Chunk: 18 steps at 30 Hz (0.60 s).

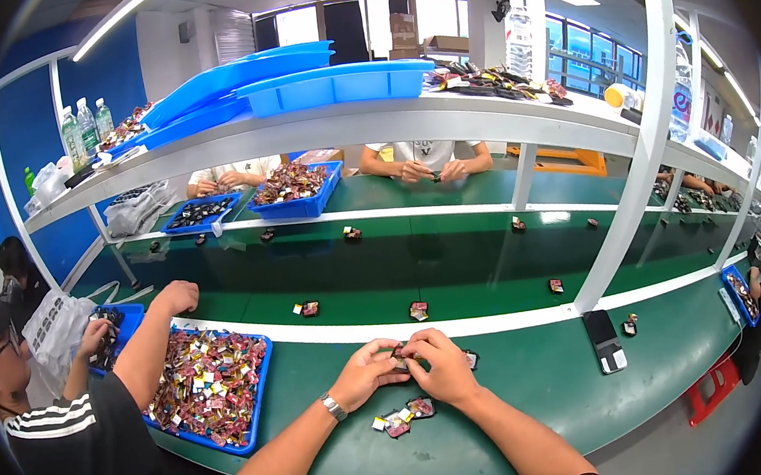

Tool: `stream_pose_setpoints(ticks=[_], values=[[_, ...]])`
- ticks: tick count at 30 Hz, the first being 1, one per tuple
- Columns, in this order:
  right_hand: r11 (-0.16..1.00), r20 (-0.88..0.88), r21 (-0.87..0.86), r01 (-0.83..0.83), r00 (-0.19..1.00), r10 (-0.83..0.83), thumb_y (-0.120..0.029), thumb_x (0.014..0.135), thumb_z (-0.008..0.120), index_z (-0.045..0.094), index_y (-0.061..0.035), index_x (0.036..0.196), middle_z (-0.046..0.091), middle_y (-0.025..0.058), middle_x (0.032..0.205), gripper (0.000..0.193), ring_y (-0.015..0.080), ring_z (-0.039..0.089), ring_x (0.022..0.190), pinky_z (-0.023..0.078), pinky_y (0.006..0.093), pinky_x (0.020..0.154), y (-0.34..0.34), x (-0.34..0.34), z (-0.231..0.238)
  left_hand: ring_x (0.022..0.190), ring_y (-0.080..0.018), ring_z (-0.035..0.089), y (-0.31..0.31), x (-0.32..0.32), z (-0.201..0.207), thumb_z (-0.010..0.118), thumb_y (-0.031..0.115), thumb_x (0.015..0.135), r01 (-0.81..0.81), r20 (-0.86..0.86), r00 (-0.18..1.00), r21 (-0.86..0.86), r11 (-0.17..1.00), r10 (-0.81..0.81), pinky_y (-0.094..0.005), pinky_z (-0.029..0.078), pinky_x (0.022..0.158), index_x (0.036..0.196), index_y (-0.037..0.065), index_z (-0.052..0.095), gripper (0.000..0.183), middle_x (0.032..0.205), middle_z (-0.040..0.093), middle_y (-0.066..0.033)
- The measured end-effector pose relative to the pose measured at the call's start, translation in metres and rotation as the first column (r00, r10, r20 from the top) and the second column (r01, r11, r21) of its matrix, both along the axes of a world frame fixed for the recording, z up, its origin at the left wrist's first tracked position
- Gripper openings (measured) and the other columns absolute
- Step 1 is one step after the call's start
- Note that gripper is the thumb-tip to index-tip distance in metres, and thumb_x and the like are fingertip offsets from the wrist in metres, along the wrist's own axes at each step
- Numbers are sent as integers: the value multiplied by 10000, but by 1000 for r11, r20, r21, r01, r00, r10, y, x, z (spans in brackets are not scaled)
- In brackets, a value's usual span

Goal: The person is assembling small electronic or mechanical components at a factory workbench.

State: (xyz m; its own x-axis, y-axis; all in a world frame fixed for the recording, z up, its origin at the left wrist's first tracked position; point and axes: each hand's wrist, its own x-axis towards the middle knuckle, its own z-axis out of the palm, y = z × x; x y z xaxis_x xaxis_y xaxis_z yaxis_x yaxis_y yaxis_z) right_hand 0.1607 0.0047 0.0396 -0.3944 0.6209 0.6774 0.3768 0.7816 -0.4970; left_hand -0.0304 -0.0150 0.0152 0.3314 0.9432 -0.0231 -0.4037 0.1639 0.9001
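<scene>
My left hand (358, 377), with a metal watch on the wrist, grips a small dark part with a reddish board (400, 363) over the green table. My right hand (445, 372) pinches the same part from the other side; the fingers hide much of it. Just below my hands lies a small cluster of similar reddish parts (398, 424) with white and yellow bits. Another small part (471, 358) sits beside my right hand, partly covered by it.
A blue tray (263, 388) heaped with reddish parts stands left, beside a co-worker's arm (144, 349). Ahead, a dark green conveyor belt (474, 274) carries scattered parts. A black-and-white device (604, 342) lies right, near an upright post (621, 171). Blue trays (336, 88) rest on the overhead shelf.
</scene>
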Motion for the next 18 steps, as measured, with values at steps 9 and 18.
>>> stream_pose_setpoints(ticks=[9, 18], values=[[998, 40, 12, 63, 997, -63, -13, 774, 706, 674, -74, 969, 583, 80, 889, 208, 253, 610, 842, 517, 352, 699, -3, 5, 4, 1150, -213, 596, -3, 9, 10, 456, 63, 1006, 8, -3, 1000, -9, 1000, -8, -390, 521, 1017, 1321, 43, 451, 315, 1256, 557, -130], [995, 52, 48, 85, 995, -87, -30, 780, 681, 660, -66, 1003, 589, 65, 911, 227, 262, 595, 871, 507, 371, 737, -5, 3, 4, 1153, -206, 590, -2, 8, 4, 480, 46, 997, 22, 112, 994, -54, 998, -16, -402, 505, 1038, 1296, 32, 448, 301, 1222, 556, -112]])
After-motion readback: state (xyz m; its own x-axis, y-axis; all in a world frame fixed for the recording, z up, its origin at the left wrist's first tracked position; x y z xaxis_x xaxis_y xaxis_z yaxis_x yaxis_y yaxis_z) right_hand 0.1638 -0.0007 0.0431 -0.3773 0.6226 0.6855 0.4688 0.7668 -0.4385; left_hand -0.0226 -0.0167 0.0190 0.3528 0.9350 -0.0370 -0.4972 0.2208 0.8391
